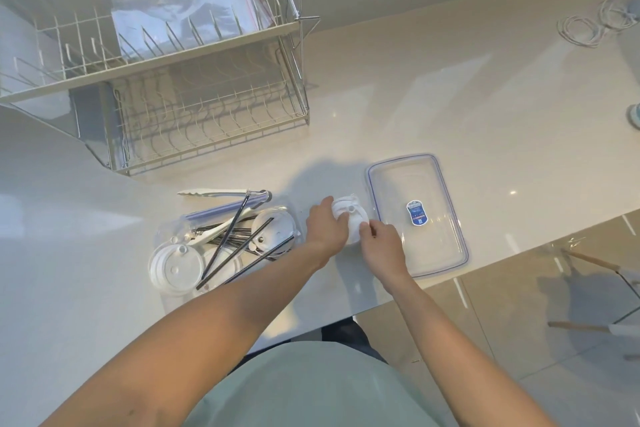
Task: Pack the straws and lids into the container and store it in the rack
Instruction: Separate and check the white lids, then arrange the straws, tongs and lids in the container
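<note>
Both hands meet on a small stack of white lids resting on the pale surface between the clear container and its flat cover. The left hand has its grip curled round the stack's left edge; the right hand pinches its near edge. Dark straws lie slanted in the container, long axes running from near-left to far-right. The wire rack stands behind.
</note>
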### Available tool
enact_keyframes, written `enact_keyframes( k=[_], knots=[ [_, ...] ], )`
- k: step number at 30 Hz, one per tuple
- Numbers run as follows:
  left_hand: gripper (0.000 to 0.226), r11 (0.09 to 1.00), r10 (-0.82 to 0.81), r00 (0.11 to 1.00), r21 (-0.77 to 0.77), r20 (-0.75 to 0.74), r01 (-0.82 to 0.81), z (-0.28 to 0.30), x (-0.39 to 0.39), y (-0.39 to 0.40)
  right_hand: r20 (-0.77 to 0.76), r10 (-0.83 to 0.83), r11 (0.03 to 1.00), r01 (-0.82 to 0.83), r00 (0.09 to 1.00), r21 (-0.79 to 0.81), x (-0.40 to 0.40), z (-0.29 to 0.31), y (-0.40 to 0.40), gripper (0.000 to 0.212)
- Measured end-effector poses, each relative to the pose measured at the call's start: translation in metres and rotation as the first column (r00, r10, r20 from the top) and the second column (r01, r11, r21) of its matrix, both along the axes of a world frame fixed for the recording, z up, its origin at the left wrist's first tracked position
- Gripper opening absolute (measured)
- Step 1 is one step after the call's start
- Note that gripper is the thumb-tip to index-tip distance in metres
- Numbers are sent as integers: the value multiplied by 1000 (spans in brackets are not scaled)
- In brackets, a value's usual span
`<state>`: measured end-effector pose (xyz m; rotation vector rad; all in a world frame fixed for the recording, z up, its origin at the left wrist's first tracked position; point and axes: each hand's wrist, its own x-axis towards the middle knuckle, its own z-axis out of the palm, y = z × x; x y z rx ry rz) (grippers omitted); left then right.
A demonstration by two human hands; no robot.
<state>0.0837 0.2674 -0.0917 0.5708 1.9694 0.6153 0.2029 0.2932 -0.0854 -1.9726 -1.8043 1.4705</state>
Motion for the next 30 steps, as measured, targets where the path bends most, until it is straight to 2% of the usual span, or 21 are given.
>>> enact_keyframes(
  k=[3,6,13,15,19,22,26,28,30],
  knots=[
    [37,994,-87,990,-79,-111,78,-1,7,3,79,39,999,-40,996,14,3,-6,0,33],
    [35,988,-127,979,-109,-159,110,-1,10,4,74,32,999,-31,997,-13,5,-10,1,22],
    [40,988,-48,993,-151,-111,31,6,9,12,25,-43,999,44,999,-29,5,-9,0,22],
    [45,988,-44,995,-149,-85,31,9,10,11,14,-46,999,46,999,-14,5,-8,0,16],
    [54,990,-84,992,-122,-97,72,6,16,-1,21,-29,1000,29,999,-6,7,-10,-1,9],
    [58,991,-95,989,-101,-117,83,5,17,-5,48,-28,999,30,998,-31,6,-12,-1,15],
    [75,987,-134,986,-105,-95,124,16,16,-2,103,-25,999,28,994,-29,5,-9,1,22],
    [79,985,-172,981,-46,-89,168,26,12,-5,137,-25,999,21,990,32,6,1,3,29],
    [65,981,-159,981,98,-111,170,43,-1,-13,144,-27,990,6,989,142,1,19,5,29]
  ],
)
